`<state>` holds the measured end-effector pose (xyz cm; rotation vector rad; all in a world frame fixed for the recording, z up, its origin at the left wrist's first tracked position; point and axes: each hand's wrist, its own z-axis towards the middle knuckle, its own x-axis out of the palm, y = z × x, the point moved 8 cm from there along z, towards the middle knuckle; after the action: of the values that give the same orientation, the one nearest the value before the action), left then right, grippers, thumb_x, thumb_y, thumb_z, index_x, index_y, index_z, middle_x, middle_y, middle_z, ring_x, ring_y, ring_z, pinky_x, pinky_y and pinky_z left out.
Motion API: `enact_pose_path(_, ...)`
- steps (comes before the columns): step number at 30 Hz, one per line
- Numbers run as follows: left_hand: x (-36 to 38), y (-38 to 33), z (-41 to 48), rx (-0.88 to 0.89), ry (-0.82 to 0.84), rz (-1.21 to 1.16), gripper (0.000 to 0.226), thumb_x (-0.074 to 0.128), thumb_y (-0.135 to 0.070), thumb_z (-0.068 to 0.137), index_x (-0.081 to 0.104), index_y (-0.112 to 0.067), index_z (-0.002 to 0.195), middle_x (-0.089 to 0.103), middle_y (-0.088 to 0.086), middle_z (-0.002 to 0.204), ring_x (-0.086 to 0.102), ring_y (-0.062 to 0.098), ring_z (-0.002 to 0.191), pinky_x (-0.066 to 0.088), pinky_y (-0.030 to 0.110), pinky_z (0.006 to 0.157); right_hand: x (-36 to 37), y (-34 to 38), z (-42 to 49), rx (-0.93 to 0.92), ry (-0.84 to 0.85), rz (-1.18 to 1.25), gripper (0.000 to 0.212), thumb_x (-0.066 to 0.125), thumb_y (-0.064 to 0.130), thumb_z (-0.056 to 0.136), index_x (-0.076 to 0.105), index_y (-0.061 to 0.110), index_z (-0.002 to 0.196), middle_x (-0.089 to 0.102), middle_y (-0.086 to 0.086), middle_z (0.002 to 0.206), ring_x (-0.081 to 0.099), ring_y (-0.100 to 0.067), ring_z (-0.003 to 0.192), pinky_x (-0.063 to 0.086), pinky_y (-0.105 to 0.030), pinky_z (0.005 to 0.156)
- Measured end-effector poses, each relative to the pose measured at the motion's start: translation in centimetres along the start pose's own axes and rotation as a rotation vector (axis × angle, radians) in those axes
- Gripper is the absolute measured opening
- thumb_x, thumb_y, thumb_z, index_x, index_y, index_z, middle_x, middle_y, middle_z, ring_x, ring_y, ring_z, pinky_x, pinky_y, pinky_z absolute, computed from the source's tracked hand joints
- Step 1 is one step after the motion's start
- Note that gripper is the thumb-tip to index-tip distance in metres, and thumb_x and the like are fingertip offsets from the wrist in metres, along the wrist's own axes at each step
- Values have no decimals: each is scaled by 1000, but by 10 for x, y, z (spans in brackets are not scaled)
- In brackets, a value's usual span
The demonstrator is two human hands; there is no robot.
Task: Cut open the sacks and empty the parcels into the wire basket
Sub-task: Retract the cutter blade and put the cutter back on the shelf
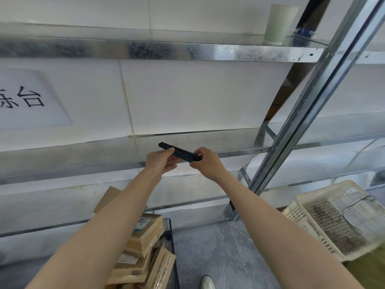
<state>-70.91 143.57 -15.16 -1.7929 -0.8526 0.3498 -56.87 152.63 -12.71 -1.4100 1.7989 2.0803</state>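
Knife between hands, long axis 10-to-4 o'clock; left hand grips middle, right hand pinches 4 o'clock end.

One black wire basket holds at least four cardboard parcels. Above the basket, two hands, the left hand and the right hand, grip one black cutter. Right of the basket lie one white shoe and what look like two nested cream crates
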Motion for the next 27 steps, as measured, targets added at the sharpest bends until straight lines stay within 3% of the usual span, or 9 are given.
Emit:
enact_pose_path(5,31,-8,52,-29,-73,7,14,61,-6,89,59,2,100,68,16,85,69,22,77,59,26,63,-23,-31,63,9,20,-55,22,62,15,84,61,8,104,63,-10,88,53,-19,67,42,-24,52)
enact_pose_path(13,71,-2,123,-77,-172,99,7,63,-6,88,60,-1,91,66,14,82,67,19,69,57,29,65,-33,-67,150,47,74,-38,22,64,17,84,62,6,103,62,-7,84,53,-20,68,42,-26,56)
enact_pose_path(19,69,2,160,-101,-272,145,9,61,-6,88,59,-7,80,65,14,79,65,21,66,56,26,56,-34,-83,195,30,71,-260,18,57,19,85,60,15,102,60,-2,81,54,-22,71,35,-25,49)
enact_pose_path(22,63,3,168,-99,-322,252,8,59,-8,88,61,-8,81,65,11,74,63,20,63,54,20,49,-25,-90,207,22,90,-350,18,54,22,86,61,17,102,61,-2,86,57,-24,82,42,-28,59)
enact_pose_path(27,51,2,177,-67,-360,377,13,57,-10,89,63,-11,78,64,6,70,63,15,61,52,20,47,-9,-100,219,-5,105,-456,28,54,27,90,61,16,115,49,-7,116,45,-27,109,46,-36,79)
